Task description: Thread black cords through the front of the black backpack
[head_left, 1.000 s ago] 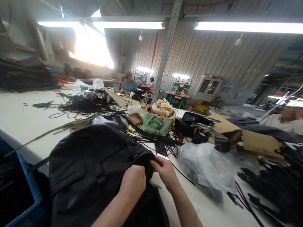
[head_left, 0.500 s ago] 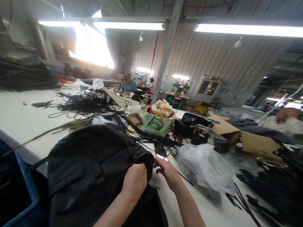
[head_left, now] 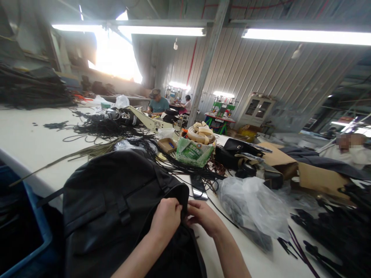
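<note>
The black bag (head_left: 113, 193) lay on the white table (head_left: 26, 135), its mouth toward the right. The left hand (head_left: 166, 216) pinched the bag's edge; the right hand (head_left: 204, 216) had its fingertips bunched at that edge (whether they gripped anything, I could not tell). Just beyond lay a phone (head_left: 199, 192), left of a plastic bag (head_left: 255, 204).

Green bag (head_left: 193, 153), tan strap rolls (head_left: 199, 134) on top; small cardboard tray (head_left: 164, 145), just beside; blue bin (head_left: 41, 221), left; two-door cabinet (head_left: 257, 110), at rear.
</note>
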`<act>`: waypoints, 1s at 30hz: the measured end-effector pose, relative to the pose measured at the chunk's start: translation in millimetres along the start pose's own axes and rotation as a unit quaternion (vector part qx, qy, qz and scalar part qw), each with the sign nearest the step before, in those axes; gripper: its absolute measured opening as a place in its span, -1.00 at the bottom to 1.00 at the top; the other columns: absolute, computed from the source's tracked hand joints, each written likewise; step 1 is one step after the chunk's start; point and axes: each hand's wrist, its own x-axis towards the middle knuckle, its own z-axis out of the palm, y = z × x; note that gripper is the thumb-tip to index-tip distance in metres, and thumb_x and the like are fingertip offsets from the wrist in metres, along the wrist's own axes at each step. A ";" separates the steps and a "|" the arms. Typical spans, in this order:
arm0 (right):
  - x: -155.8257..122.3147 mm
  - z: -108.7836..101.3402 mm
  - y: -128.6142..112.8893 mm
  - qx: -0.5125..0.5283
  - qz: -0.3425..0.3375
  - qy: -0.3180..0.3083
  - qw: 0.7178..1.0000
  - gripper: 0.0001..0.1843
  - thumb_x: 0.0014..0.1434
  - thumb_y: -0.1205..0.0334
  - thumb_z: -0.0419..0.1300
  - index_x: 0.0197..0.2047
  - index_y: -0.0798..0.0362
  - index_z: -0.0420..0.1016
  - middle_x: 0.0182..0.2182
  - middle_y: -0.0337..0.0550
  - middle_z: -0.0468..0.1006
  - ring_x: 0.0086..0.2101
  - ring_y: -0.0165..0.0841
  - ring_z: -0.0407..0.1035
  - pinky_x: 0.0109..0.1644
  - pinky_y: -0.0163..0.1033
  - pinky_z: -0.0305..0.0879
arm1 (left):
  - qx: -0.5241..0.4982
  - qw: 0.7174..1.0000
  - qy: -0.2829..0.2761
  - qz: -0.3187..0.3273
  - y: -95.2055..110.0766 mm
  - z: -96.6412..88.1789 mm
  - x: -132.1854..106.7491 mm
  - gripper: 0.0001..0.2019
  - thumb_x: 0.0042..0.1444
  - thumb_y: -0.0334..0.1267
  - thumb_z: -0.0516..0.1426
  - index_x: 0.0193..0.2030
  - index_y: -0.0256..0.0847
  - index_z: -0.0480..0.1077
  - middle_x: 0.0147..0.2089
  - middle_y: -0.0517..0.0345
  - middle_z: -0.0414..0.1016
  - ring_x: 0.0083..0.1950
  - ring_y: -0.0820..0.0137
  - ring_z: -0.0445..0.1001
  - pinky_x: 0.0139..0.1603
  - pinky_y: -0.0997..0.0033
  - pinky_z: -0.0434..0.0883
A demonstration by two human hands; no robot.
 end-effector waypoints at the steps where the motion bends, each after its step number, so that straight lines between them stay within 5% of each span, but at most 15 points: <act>1: -0.5 -0.7 0.4 0.007 -0.003 0.003 1.000 -0.35 0.12 -0.29 0.53 -0.08 0.18 0.73 -0.25 -0.04 0.62 -0.30 -0.32 0.47 -0.22 -0.25 0.44 | -0.012 1.000 0.000 0.000 -0.8 1.4 0.8 -0.74 0.39 -0.34 0.19 -0.34 -0.25 0.62 -0.29 -0.05 0.69 -0.24 0.31 0.64 -0.24 0.34 0.24; 7: 9.8 6.2 7.9 0.043 -0.044 0.081 0.995 -0.49 0.04 -0.08 0.62 -0.25 0.23 0.69 -0.32 -0.04 0.62 -0.37 -0.39 0.38 -0.31 -0.33 0.27 | -0.086 0.996 -0.022 0.015 -1.8 8.4 2.2 -0.81 0.34 -0.40 0.23 -0.33 -0.28 0.60 -0.30 0.04 0.68 -0.23 0.35 0.64 -0.22 0.40 0.32; 11: 12.5 -3.8 -3.4 0.126 -0.128 0.196 0.964 -0.40 0.11 -0.26 0.52 -0.18 0.11 0.53 -0.27 -0.05 0.63 -0.37 -0.35 0.40 -0.40 -0.30 0.30 | -0.093 0.995 -0.016 0.012 1.0 0.7 -5.6 -0.85 0.31 -0.36 0.28 -0.02 -0.30 0.63 -0.06 -0.05 0.72 -0.01 0.22 0.68 0.01 0.34 0.47; 14: -2.4 -31.1 -21.1 0.192 -0.221 0.308 0.905 -0.30 0.09 -0.34 0.49 -0.04 0.00 0.36 -0.27 -0.14 0.63 -0.49 -0.43 0.31 -0.49 -0.33 0.23 | -0.072 0.997 -0.009 0.031 -0.7 -11.7 -16.5 -0.54 0.30 -0.34 0.30 0.32 -0.36 0.53 0.33 -0.19 0.59 0.37 0.09 0.53 0.43 0.19 0.39; 17: -28.0 -60.8 -39.4 0.220 -0.308 0.387 0.841 -0.30 0.04 -0.22 0.57 -0.03 -0.03 0.32 -0.45 -0.35 0.47 -0.56 -0.47 0.24 -0.50 -0.36 0.20 | -0.056 0.997 -0.015 0.041 -9.1 -23.8 -28.1 -0.46 0.35 -0.31 0.24 0.45 -0.36 0.46 0.54 -0.14 0.40 0.57 0.17 0.33 0.66 0.19 0.18; 23: -70.2 -70.3 -67.7 0.168 -0.484 0.468 0.720 -0.53 0.14 0.04 0.57 -0.01 0.06 0.54 -0.35 -0.27 0.47 -0.39 -0.44 0.36 -0.22 -0.25 0.48 | -0.046 0.998 -0.030 0.031 -32.1 -25.8 -50.6 -0.48 0.36 -0.25 0.17 0.42 -0.26 0.52 0.55 -0.05 0.40 0.58 0.19 0.34 0.69 0.10 0.20; 27: -84.6 -62.2 -78.0 0.041 -0.570 0.562 0.597 -0.57 0.30 0.05 0.50 0.14 0.09 0.67 -0.24 -0.14 0.54 -0.25 -0.32 0.47 0.02 -0.03 0.62 | -0.029 0.997 -0.046 0.051 -36.1 -20.0 -65.5 -0.40 0.36 -0.33 0.09 0.53 -0.28 0.41 0.63 -0.04 0.27 0.64 0.23 0.24 0.71 0.13 0.15; 30: -88.0 -65.4 -81.1 0.023 -0.578 0.588 0.566 -0.55 0.27 0.11 0.51 0.17 0.09 0.68 -0.09 -0.07 0.62 -0.11 -0.23 0.56 0.25 0.18 0.59 | -0.008 0.995 -0.077 0.060 -35.9 -21.2 -73.0 -0.35 0.36 -0.41 0.02 0.59 -0.32 0.32 0.67 -0.06 0.16 0.68 0.23 0.17 0.71 0.13 0.12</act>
